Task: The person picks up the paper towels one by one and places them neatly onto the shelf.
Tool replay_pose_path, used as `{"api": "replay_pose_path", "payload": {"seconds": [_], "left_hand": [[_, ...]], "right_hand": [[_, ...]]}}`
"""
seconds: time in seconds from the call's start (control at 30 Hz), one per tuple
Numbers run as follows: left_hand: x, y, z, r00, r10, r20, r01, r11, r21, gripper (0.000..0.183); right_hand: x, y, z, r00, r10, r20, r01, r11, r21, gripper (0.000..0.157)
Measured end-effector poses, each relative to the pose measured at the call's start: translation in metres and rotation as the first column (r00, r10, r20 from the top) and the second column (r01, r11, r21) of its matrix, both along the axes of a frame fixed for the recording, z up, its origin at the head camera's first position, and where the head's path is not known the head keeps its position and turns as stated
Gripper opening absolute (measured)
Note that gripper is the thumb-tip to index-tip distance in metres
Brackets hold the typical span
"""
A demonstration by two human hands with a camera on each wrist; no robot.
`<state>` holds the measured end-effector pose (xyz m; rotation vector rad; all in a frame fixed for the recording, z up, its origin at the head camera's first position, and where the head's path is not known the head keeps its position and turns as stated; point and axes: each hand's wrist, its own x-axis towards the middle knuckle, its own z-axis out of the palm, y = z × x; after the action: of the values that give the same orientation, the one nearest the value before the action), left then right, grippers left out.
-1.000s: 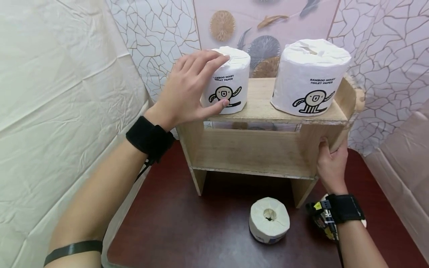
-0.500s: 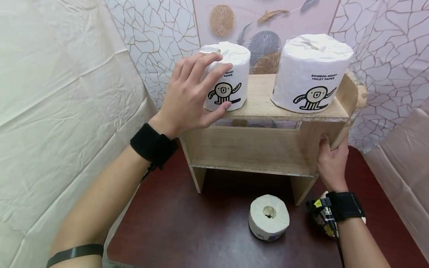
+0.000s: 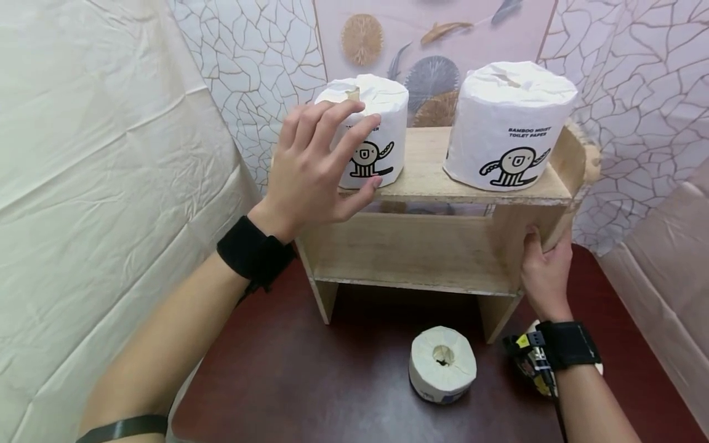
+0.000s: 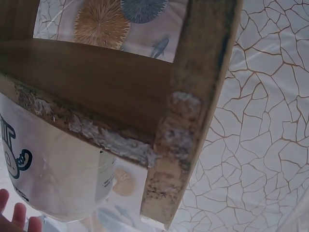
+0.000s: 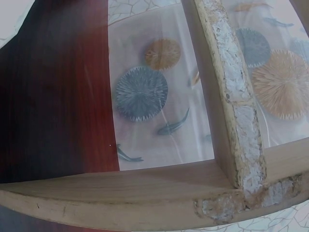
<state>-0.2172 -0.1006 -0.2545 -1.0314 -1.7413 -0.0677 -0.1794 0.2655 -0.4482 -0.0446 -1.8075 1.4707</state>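
A white toilet roll (image 3: 382,141) in printed paper wrapping stands upright at the left of the wooden shelf's (image 3: 415,249) top board. My left hand (image 3: 316,166) hovers at its near left side with fingers spread and loosely bent. In the left wrist view a gap shows between the fingertips (image 4: 19,215) and the wrapped roll (image 4: 63,179). My right hand (image 3: 547,277) grips the shelf's right side panel, thumb on the inner face; its other fingers are partly hidden. A second wrapped roll (image 3: 506,135) stands upright at the top board's right end.
A smaller toilet roll (image 3: 442,363) stands on the dark red table (image 3: 310,381) before the shelf. Some yellow-and-white thing (image 3: 541,383) lies partly hidden beneath my right wrist. Patterned sheeting (image 3: 255,55) hangs behind, and pale cloth (image 3: 100,184) at the left.
My left hand has drawn back slightly from the left roll, down and towards me, uncovering more of its top. My right hand keeps its grip on the shelf.
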Motion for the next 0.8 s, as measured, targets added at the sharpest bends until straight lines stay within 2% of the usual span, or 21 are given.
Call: {"api": "replay_pose_path", "payload": {"seconds": [0.23,0.5,0.8], "left_hand": [[0.003,-0.002,-0.006,0.999,0.020,-0.035,-0.021,1.000,-0.012,0.064],[0.008,-0.003,-0.015,1.000,0.002,-0.028,-0.003,1.000,-0.028,0.061],[0.009,0.001,-0.024,0.998,-0.022,-0.056,0.020,0.999,-0.040,0.054]], "right_hand": [[0.001,-0.002,0.001,1.000,0.003,0.000,-0.003,1.000,0.002,0.046],[0.008,-0.007,-0.006,1.000,-0.009,0.030,0.009,1.000,-0.002,0.046],[0.006,-0.005,0.000,1.000,-0.024,-0.006,0.024,1.000,-0.010,0.044]]}}
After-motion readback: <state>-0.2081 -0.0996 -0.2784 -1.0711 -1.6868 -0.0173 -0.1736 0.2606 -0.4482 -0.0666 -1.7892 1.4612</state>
